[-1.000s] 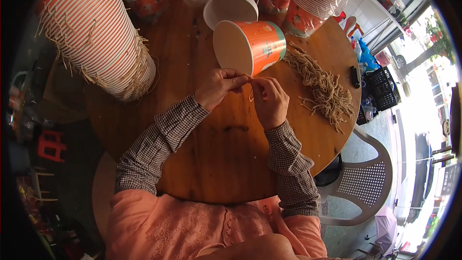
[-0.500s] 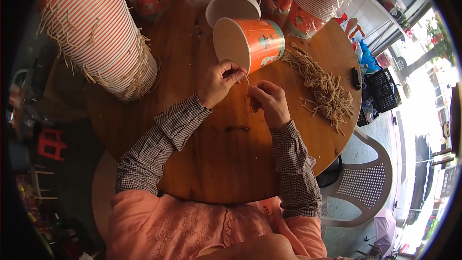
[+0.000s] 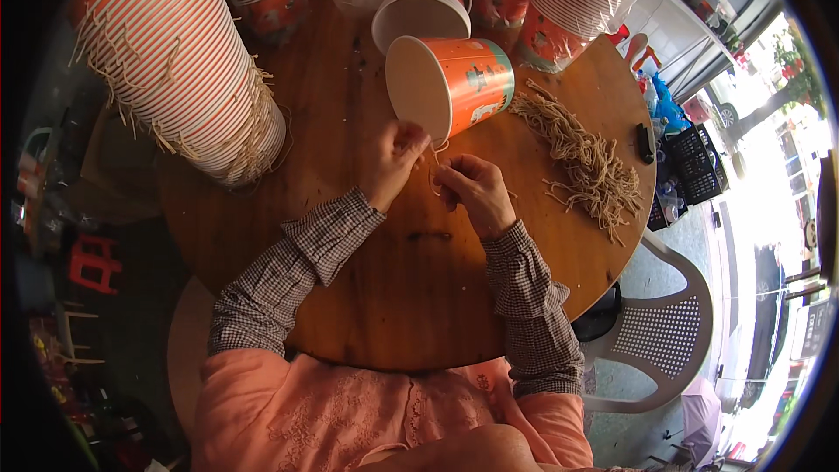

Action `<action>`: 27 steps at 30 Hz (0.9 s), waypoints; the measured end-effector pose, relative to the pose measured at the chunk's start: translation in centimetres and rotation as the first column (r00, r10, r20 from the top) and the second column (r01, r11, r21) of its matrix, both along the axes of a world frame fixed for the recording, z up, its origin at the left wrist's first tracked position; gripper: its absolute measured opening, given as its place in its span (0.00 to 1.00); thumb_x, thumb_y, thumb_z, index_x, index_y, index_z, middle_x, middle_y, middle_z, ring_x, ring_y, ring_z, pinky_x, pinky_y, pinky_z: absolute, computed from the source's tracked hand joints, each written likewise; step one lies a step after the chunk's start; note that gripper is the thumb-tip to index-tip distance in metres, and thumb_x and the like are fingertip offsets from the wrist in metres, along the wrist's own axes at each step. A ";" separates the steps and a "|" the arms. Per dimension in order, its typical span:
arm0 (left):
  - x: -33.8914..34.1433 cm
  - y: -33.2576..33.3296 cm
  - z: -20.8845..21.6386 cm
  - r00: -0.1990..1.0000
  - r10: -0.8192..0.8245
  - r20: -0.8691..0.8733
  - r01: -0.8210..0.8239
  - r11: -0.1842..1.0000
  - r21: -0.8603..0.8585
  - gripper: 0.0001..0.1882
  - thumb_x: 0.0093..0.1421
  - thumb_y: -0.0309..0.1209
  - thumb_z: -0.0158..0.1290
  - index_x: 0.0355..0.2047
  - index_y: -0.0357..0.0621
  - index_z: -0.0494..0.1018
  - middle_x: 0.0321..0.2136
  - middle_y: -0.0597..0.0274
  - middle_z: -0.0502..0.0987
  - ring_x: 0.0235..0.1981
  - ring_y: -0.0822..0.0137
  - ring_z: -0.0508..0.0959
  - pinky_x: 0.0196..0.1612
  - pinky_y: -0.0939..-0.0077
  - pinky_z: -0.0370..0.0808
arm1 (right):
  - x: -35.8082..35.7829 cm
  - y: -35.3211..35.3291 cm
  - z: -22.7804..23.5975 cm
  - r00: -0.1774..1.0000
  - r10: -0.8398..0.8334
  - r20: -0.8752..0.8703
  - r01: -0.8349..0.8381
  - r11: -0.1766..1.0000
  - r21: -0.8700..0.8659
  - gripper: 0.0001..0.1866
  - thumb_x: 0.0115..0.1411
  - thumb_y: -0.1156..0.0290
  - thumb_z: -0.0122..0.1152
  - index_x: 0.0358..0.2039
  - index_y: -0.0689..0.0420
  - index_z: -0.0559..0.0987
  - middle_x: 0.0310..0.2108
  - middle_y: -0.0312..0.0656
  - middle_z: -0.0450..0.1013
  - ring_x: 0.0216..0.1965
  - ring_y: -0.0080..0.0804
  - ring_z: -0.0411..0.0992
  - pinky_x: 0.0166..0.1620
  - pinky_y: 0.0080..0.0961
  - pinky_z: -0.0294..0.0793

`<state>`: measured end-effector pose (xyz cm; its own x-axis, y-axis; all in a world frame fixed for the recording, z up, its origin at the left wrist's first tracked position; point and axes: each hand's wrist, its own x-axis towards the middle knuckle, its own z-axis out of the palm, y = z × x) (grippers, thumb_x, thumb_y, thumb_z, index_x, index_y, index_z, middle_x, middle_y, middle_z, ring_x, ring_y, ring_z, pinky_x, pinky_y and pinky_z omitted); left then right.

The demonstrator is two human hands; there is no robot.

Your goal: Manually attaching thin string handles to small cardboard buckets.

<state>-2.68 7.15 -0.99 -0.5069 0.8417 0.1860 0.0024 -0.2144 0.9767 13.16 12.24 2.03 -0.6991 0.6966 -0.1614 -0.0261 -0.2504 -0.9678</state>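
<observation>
Two hands (image 3: 437, 175) pinch one string (image 3: 434, 157) beside one orange bucket (image 3: 450, 83).

The thin string (image 3: 434, 160) (mostly hidden by fingers) is barely discernible.

We see daylight pouring in from the right, blowing out that edge, while the left falls dim. The counter (image 3: 411, 297) stays sharp; fisheye bending darkens the rim.

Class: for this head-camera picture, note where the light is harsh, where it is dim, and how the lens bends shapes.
Head view: daylight blows out the right rim; the left side by the stacked buckets is dim; the round table bulges from fisheye; black corners frame it.
</observation>
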 end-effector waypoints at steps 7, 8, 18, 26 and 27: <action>-0.5 -1.8 0.2 0.931 -0.318 0.178 0.350 0.916 -0.198 0.13 0.65 0.38 0.51 0.34 0.40 0.75 0.24 0.67 0.76 0.24 0.78 0.74 0.30 0.83 0.71 | -0.3 -0.3 0.0 0.989 0.065 0.131 -0.090 0.977 0.193 0.08 0.58 0.70 0.61 0.31 0.63 0.77 0.22 0.35 0.74 0.21 0.17 0.70 0.23 0.15 0.70; -0.5 -1.8 0.3 0.938 -0.307 0.162 0.337 0.917 -0.212 0.13 0.65 0.38 0.51 0.34 0.40 0.76 0.25 0.67 0.76 0.24 0.77 0.74 0.30 0.83 0.71 | -0.3 -0.2 -0.2 0.989 0.074 0.130 -0.099 0.976 0.192 0.09 0.59 0.69 0.61 0.31 0.63 0.77 0.23 0.35 0.74 0.22 0.18 0.71 0.23 0.15 0.70; -1.1 -1.6 0.3 0.917 -0.210 0.340 0.242 0.969 -0.055 0.13 0.63 0.38 0.54 0.32 0.38 0.76 0.24 0.68 0.75 0.24 0.79 0.72 0.28 0.85 0.69 | -0.2 -0.5 -0.9 0.969 0.195 0.151 -0.216 0.967 0.139 0.16 0.62 0.64 0.59 0.40 0.66 0.73 0.25 0.40 0.75 0.21 0.22 0.74 0.23 0.17 0.73; -1.4 -3.1 1.6 0.977 -0.207 -0.045 0.188 0.944 -0.269 0.28 0.65 0.51 0.48 0.21 0.37 0.76 0.16 0.66 0.72 0.18 0.78 0.71 0.22 0.84 0.67 | -0.1 -2.6 0.6 0.973 -0.050 0.226 -0.090 0.819 0.567 0.10 0.60 0.68 0.57 0.30 0.63 0.76 0.19 0.43 0.74 0.20 0.32 0.75 0.25 0.28 0.74; -1.2 -3.3 1.9 0.965 -0.264 0.014 0.251 0.900 -0.356 0.30 0.64 0.52 0.47 0.17 0.38 0.76 0.15 0.67 0.73 0.17 0.78 0.70 0.22 0.85 0.66 | -0.1 -2.8 0.6 0.967 -0.073 0.242 -0.097 0.778 0.621 0.10 0.61 0.67 0.56 0.32 0.62 0.76 0.20 0.45 0.75 0.20 0.37 0.75 0.26 0.30 0.74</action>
